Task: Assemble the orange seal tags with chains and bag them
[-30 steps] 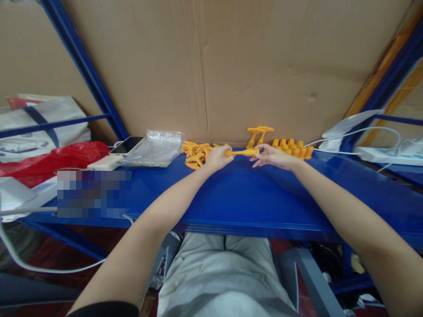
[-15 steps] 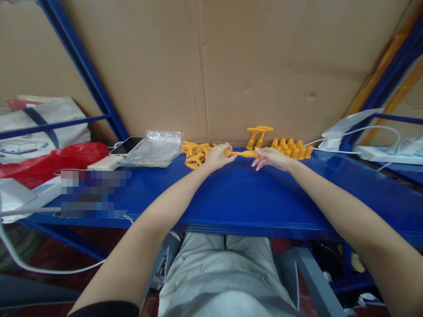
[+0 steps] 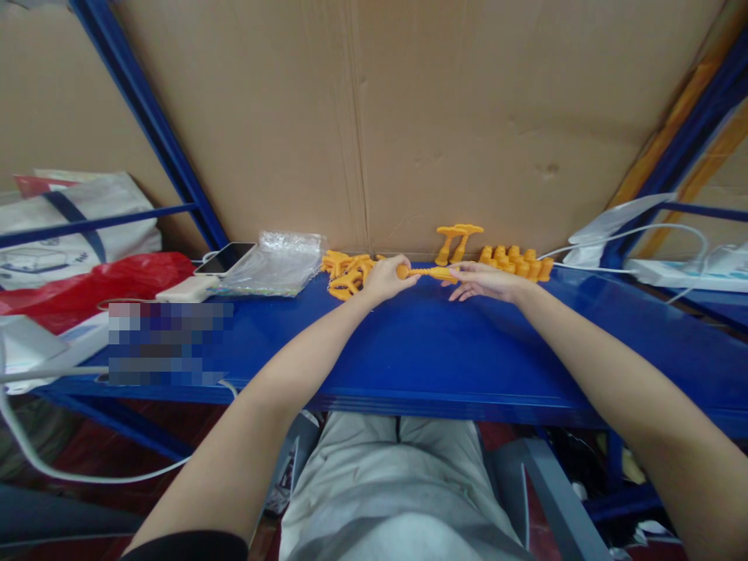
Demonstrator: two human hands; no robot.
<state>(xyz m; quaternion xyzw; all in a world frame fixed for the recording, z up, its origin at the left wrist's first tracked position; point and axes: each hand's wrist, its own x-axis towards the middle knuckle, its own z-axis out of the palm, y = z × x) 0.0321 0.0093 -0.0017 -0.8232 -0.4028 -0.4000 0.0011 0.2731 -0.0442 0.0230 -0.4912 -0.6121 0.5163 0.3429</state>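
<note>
Right hand shifted, seemingly pinching orange rod

Right of the frame's centre, a person's right hand has drawn slightly toward the right edge compared with half a second ago, its fingers straighter beside the orange ridged piece, whose right end sits a little lower than a second earlier.

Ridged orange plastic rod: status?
Left hand holding ridged orange plastic rod near round end. Right hand at opposite end, grip unclear. Flared orange plastic pieces behind right hand, apparently not blocking.
</note>
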